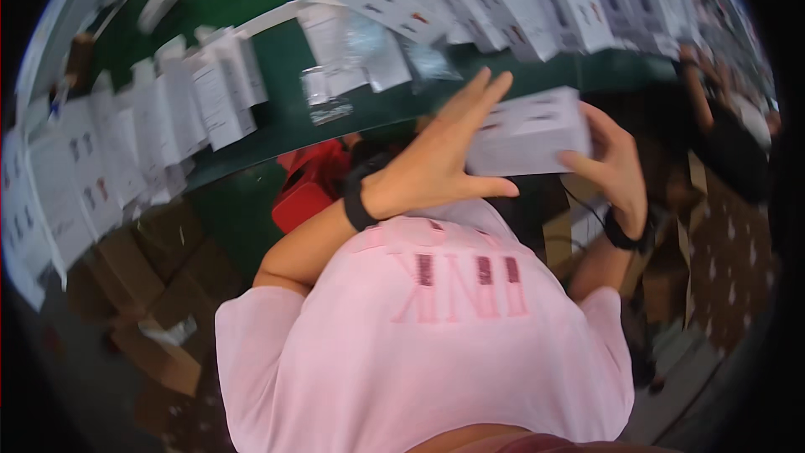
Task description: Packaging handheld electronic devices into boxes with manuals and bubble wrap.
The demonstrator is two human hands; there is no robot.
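A white printed box (530,136) is held up in front of my chest, near the front edge of the green table. My right hand (619,159) grips its right end, the thumb on the near face and the fingers behind. Close to the box's left end is my left hand (436,155), its thumb and fingers stretched apart. Whether the left hand touches the box I cannot tell. Both wrists wear dark bands.
White boxes stand in rows on the green table (277,67), at the left (80,168) and far right (579,0). Small clear bags (329,105) lie mid-table. A red seat (310,193) and cardboard cartons (163,285) are below. Another person (721,117) is at the right.
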